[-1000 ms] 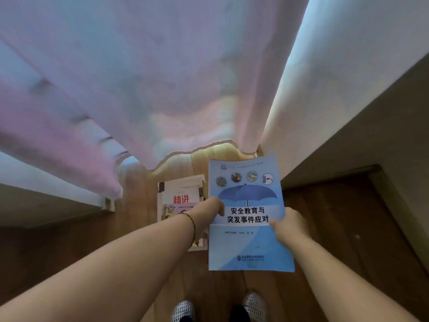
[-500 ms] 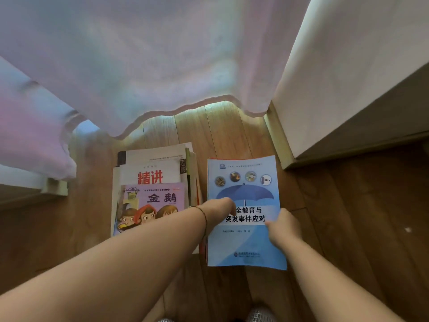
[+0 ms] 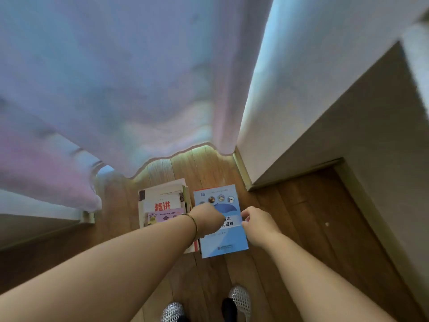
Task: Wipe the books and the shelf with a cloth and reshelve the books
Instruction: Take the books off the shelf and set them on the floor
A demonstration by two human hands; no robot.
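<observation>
Comparing with the views a second and half a second back, the blue book [image 3: 220, 223] is being seen lower and flatter: it was being held up between both hands, and it is now being laid on the wooden floor [image 3: 301, 228], just right of the stack of books [image 3: 162, 203]. A red edge is being noted under its left side, so it may be resting on another book; this cannot be settled.

The left hand [image 3: 207, 218] is being kept on the cover's left-centre, knuckles up. Whether its fingers are gripping the book or only pressing it cannot be told, since they are hidden beneath the hand. The right hand [image 3: 257, 225] is being seen at the right edge, fingers loosely curled and touching the margin; whether that edge is being pinched cannot be told.

Judgement: the book is being put down, not shelved. No cloth and no shelf are being seen in this view, so wiping and reshelving are being treated as outstanding.

Orientation: the book is lying cover up, long axis running away from the person toward the curtain [image 3: 139, 89], tilted slightly. The title is reading upright to the wearer, top edge far, spine on the left, beside the stack.
</observation>
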